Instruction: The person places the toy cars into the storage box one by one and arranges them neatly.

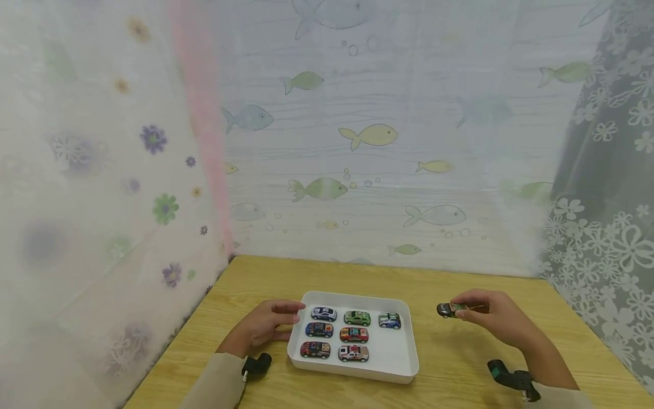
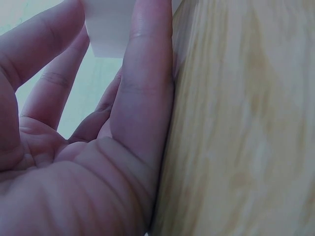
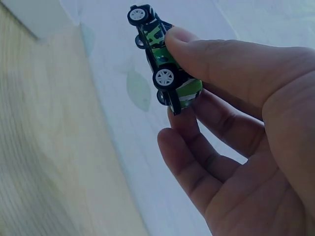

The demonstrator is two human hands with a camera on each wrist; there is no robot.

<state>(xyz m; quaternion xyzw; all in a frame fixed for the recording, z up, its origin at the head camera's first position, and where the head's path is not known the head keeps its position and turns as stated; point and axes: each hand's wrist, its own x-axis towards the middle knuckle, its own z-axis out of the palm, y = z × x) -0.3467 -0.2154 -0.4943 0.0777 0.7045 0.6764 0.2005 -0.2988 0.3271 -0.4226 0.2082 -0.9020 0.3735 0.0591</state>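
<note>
A white rectangular tray (image 1: 383, 355) lies on the table with several toy cars in it, among them a green toy car (image 1: 357, 318) and a red one (image 1: 354, 334). My left hand (image 1: 269, 325) is at the tray's left side, its extended fingers touching the wall. One finger (image 2: 145, 83) lies along the tabletop in the left wrist view. To the right of the tray, my right hand (image 1: 493, 314) pinches a black and green toy car (image 3: 160, 54) between thumb and fingers, above the table. Two of its white-hubbed wheels face the right wrist camera.
The cars stand in columns toward the tray's left and middle, with a blue and white car (image 1: 390, 321) at the back right. Wooden tabletop (image 1: 444, 363) surrounds the tray. Patterned curtains (image 1: 378, 170) hang behind and at both sides.
</note>
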